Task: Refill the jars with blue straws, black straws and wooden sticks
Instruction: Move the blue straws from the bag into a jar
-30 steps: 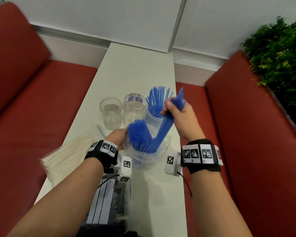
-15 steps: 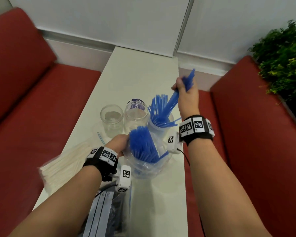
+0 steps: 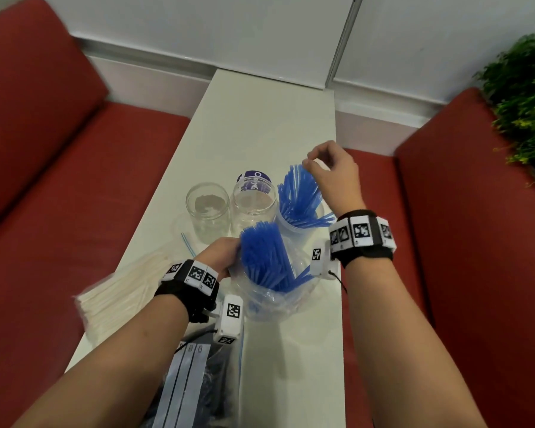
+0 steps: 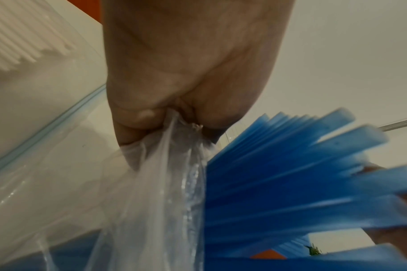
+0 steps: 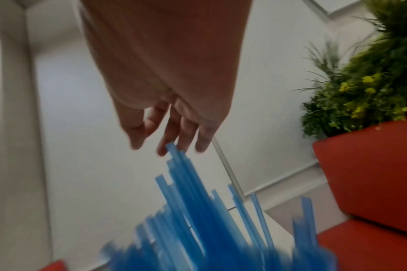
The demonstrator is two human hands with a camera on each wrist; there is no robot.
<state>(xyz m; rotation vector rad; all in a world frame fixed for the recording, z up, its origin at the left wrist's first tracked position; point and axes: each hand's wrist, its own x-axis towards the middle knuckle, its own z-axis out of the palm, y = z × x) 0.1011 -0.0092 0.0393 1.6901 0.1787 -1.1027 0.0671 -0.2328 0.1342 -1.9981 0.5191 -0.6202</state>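
Three clear jars stand in a row on the white table (image 3: 269,125). The left jar (image 3: 207,208) and the middle jar (image 3: 254,205) hold no straws. The right jar (image 3: 288,230) holds a fan of blue straws (image 3: 297,196). My right hand (image 3: 309,160) hovers over their tips with loose, nearly straight fingers (image 5: 186,135) that just touch one straw tip (image 5: 171,146). My left hand (image 3: 229,251) pinches the rim of a clear plastic bag (image 4: 165,165) in which a thick bundle of blue straws (image 3: 266,257) stands upright, in front of the jars.
A zip bag of pale sticks (image 3: 127,285) lies at the table's left edge. A zip bag of black straws (image 3: 207,381) lies nearest me. Red benches (image 3: 74,180) flank the narrow table, and a green plant (image 3: 522,97) stands at the far right.
My right hand lifted a bunch of blue straws out of the bag, carried it over the right jar and let it go. The left hand kept its hold on the bag.
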